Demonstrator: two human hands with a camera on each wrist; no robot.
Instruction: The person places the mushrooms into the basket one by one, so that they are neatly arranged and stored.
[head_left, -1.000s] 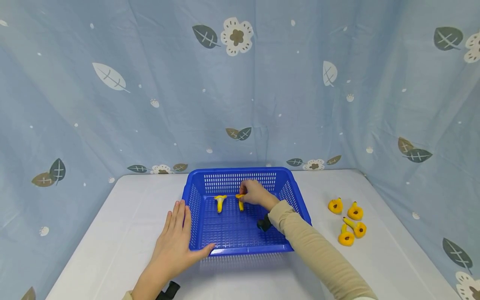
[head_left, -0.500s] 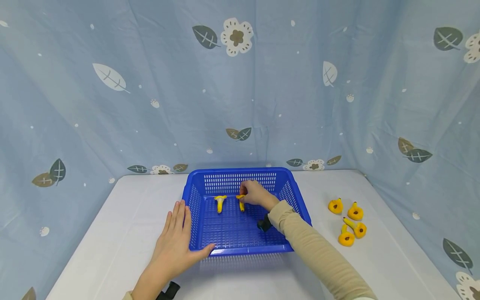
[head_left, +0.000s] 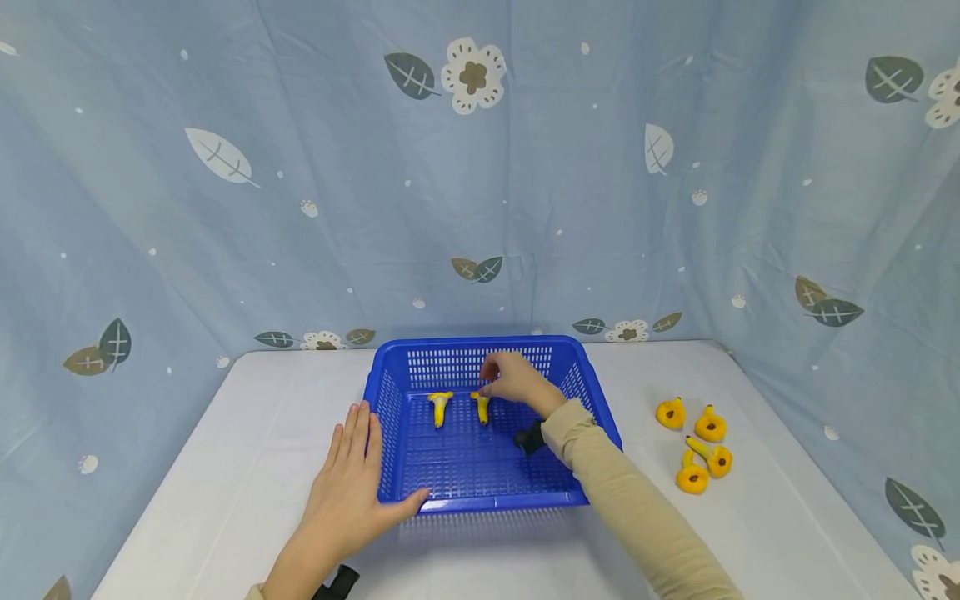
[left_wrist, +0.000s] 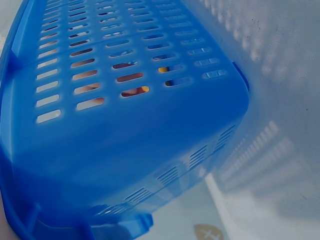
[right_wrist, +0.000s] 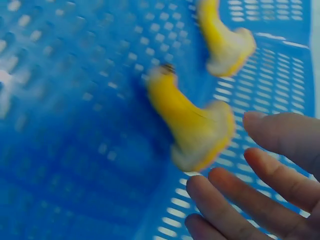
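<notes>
A blue plastic basket (head_left: pixel 491 502) with slotted walls stands on the white table. On its floor lie two yellow trumpet-shaped mushrooms, the left mushroom (head_left: pixel 440 408) and the right mushroom (head_left: pixel 482 411), side by side near the back wall. My right hand (head_left: pixel 517 379) hovers just above the right one. The right wrist view shows that mushroom (right_wrist: pixel 192 125) lying free, the loosely bent fingers (right_wrist: pixel 280 175) apart from it. My left hand (head_left: pixel 345 487) rests along the basket's left front corner, fingers straight and thumb at the front rim. Through slots in the basket wall (left_wrist: pixel 125 145), yellow bits show.
Several more yellow mushrooms (head_left: pixel 711 425) lie on the table to the right of the basket. A blue leaf-patterned curtain (head_left: pixel 480 183) rises behind the table (head_left: pixel 292 417) and along both sides. Black wrist devices (head_left: pixel 530 437) sit at both wrists.
My right hand has let go of the right mushroom and lifted slightly; the mushroom stays on the basket floor. The left hand has held its place.
</notes>
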